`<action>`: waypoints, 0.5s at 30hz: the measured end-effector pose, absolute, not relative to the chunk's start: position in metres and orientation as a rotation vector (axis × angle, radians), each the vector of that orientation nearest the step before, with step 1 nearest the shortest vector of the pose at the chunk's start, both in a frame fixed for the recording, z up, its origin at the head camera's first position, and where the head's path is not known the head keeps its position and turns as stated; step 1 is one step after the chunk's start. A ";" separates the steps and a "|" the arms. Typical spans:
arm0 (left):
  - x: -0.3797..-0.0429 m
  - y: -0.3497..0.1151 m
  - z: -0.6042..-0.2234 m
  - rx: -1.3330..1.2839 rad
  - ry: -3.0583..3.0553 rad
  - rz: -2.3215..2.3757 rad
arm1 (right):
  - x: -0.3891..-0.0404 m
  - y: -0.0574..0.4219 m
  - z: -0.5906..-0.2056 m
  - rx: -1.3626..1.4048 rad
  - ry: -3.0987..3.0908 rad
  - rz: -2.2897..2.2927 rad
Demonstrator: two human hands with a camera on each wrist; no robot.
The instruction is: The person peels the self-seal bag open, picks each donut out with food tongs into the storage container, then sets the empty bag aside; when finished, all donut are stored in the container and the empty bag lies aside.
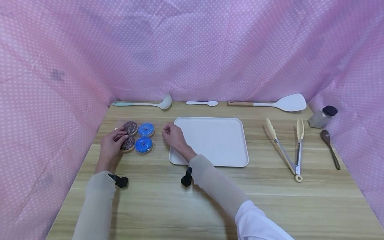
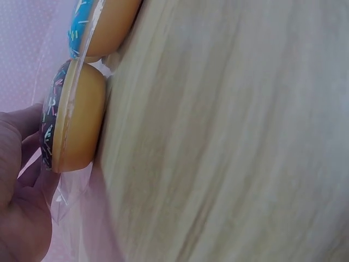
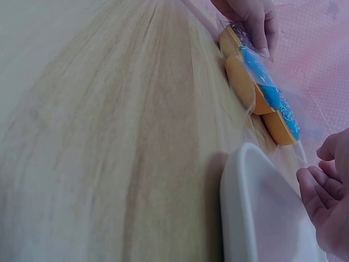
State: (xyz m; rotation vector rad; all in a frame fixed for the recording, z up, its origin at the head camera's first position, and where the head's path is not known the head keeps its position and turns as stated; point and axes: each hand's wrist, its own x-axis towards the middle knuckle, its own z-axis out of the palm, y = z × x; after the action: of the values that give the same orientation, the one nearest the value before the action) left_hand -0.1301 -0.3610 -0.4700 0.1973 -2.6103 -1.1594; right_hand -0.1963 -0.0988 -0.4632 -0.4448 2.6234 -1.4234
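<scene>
Two chocolate donuts [image 1: 128, 143] and two blue donuts [image 1: 143, 145], all with sprinkles, lie together in a clear plastic bag [image 2: 68, 194] on the left of the table. At the chocolate pair, my left hand [image 1: 111, 144] pinches the bag with thumb and fingers against the glaze. My right hand [image 1: 175, 136] hovers over the left rim of a white tray [image 1: 214, 141], fingers loosely bent and thumb apart from them in the right wrist view. Loose plastic reaches toward that hand; no contact is plain.
Along the back lie a ladle [image 1: 164, 102], a small white spoon [image 1: 210, 103] and a spatula [image 1: 289, 103]. On the right are spread tongs [image 1: 297, 160], a black-capped jar [image 1: 320, 118] and a dark wooden spoon [image 1: 329, 145]. Pink dotted cloth [image 1: 192, 50] surrounds the table.
</scene>
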 end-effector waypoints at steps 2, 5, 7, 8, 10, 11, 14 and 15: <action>-0.131 -0.361 -0.471 0.219 -2.584 -1.179 | -0.196 -0.099 -0.464 -0.458 2.626 -1.409; -0.132 -0.359 -0.470 0.308 -2.581 -1.186 | -0.196 -0.099 -0.464 -0.487 2.629 -1.380; -0.132 -0.358 -0.469 0.363 -2.580 -1.193 | -0.197 -0.099 -0.464 -0.513 2.626 -1.355; -0.132 -0.357 -0.469 0.383 -2.577 -1.199 | -0.197 -0.099 -0.465 -0.528 2.624 -1.341; -0.133 -0.356 -0.468 0.402 -2.567 -1.197 | -0.197 -0.099 -0.465 -0.560 2.624 -1.303; -0.134 -0.356 -0.468 0.404 -2.563 -1.192 | -0.197 -0.099 -0.465 -0.577 2.624 -1.288; -0.135 -0.354 -0.468 0.396 -2.567 -1.156 | -0.197 -0.100 -0.466 -0.641 2.639 -1.225; -0.135 -0.354 -0.467 0.387 -2.571 -1.135 | -0.196 -0.100 -0.466 -0.668 2.646 -1.196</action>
State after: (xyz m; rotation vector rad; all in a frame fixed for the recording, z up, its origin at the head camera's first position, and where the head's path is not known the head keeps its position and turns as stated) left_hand -0.1354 -0.3536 -0.4672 0.3874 -2.5706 -1.1347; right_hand -0.1964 -0.0997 -0.4659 -0.6683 2.6461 -1.1960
